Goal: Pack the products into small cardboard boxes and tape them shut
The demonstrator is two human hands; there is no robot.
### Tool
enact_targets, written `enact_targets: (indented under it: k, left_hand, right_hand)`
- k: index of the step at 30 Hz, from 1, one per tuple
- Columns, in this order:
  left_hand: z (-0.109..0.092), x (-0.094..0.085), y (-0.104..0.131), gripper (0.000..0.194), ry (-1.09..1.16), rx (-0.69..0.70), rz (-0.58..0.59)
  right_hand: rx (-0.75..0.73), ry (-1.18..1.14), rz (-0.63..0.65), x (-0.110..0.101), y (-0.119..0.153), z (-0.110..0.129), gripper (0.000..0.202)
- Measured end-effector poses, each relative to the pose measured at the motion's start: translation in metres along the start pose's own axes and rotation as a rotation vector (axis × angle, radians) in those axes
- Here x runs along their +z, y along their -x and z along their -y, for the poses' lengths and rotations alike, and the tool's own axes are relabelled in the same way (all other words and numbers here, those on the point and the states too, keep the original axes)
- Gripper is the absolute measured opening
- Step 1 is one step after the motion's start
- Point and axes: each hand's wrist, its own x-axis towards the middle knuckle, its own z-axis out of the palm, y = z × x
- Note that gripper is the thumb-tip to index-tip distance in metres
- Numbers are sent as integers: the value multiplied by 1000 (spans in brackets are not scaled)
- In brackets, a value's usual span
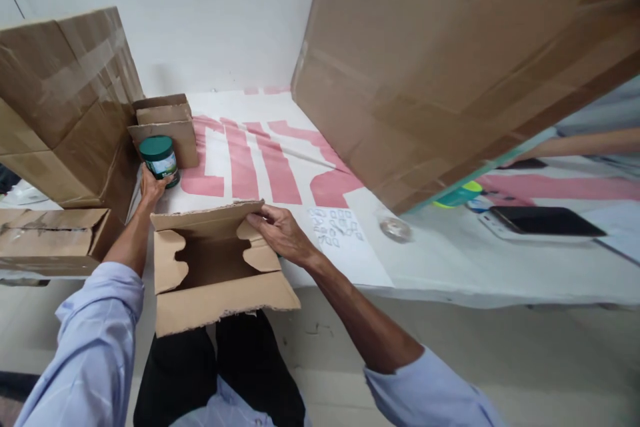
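Note:
My left hand (154, 185) is wrapped round the lower part of a dark green jar (161, 161) with a green lid and a picture label. The jar stands upright at the table's left, in front of a small open cardboard box (183, 143). With my right hand (281, 233) I grip the far flap of another open cardboard box (220, 300), its thumb on the inner side. That box is tilted toward me at the table's front edge, above my lap. Its flaps are spread, and the shadowed inside shows nothing I can make out.
Large taped cartons (75, 93) stand at the left, with a flat carton (55, 233) below. A big cardboard sheet (450, 73) leans at the right. A marked paper (345, 247), a tape roll (396, 229) and a phone (545, 221) lie on the table. Another person's arm (580, 145) shows beyond.

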Motion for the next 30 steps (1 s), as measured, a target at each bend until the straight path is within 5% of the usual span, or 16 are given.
enact_targets:
  k: [4,9,11,13,17,21,30]
  left_hand:
    - [-18,-37,39,94,41,-12,28]
    - [-42,-103,152,101,415,-160,420]
    - [-55,-117,188,121,438,-228,581]
    - [-71,-122,209,121,346,-247,662]
    - [-88,-122,220,100,252,-181,572]
    - [-73,-126,226,85,261,-207,386]
    - [-64,-123,279,92,463,-261,265]
  right_hand:
    - [17,5,-40,-1,1,-3,33]
    - [38,-39,-117,-3,-1,-16,36]
    - [52,-54,-134,-1,-4,-20,39]
    - [72,-57,-138,2,-6,-21,42]
    - [100,-73,-142,7,-3,-14,56]
    - [162,-245,-61,7,15,-7,75]
    - [105,-390,43,31,92,-21,96]
